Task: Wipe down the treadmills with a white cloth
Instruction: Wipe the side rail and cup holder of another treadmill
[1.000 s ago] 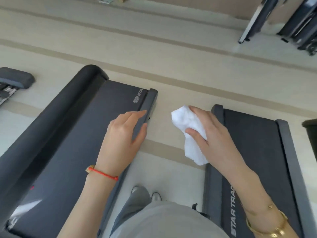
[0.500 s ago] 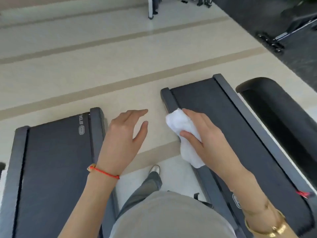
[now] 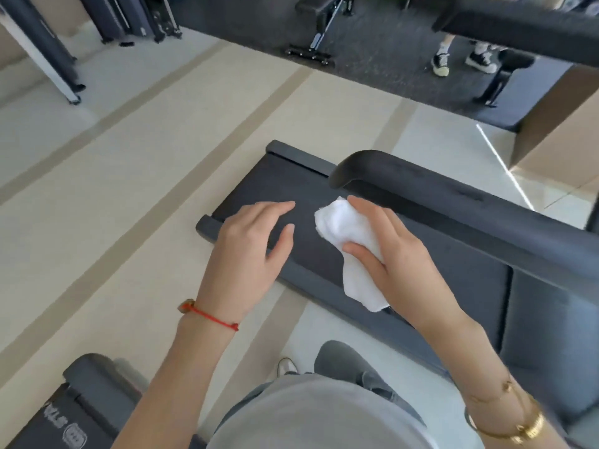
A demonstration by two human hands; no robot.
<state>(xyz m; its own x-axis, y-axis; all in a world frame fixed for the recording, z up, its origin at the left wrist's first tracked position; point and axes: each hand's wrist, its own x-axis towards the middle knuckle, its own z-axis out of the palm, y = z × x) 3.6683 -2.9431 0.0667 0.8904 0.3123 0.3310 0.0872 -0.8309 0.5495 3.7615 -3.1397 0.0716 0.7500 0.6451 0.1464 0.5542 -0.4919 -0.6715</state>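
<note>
At the lower left of the frame, note the end of a second treadmill; it lies behind and to the left of both hands and is not the unit in reach. Moving right, your left hand hangs released, fingers straight and slightly spread, holding nothing; it sits over the near corner of the treadmill deck, at the point where the near side rail ends in the lower centre-left. Whether the fingertips touch the belt cannot be determined. The deck's long axis runs diagonally, from the rear end at centre frame down toward the lower right, so the rail passes beneath both wrists. Next to the right, the white cloth is bunched in your right hand, pinched between thumb and fingers, with a loose tail hanging toward the lower centre across the near rail. The cloth lies over the belt, just beside the left hand and between it and the padded handrail, which runs parallel to the deck from centre frame to the right edge. The right hand is the nearer to the handrail and to the uncovered length of belt extending to the lower right; judge the coming stroke to be a right-hand sweep along that diagonal axis, with the left hand free to brace on the rail.
</note>
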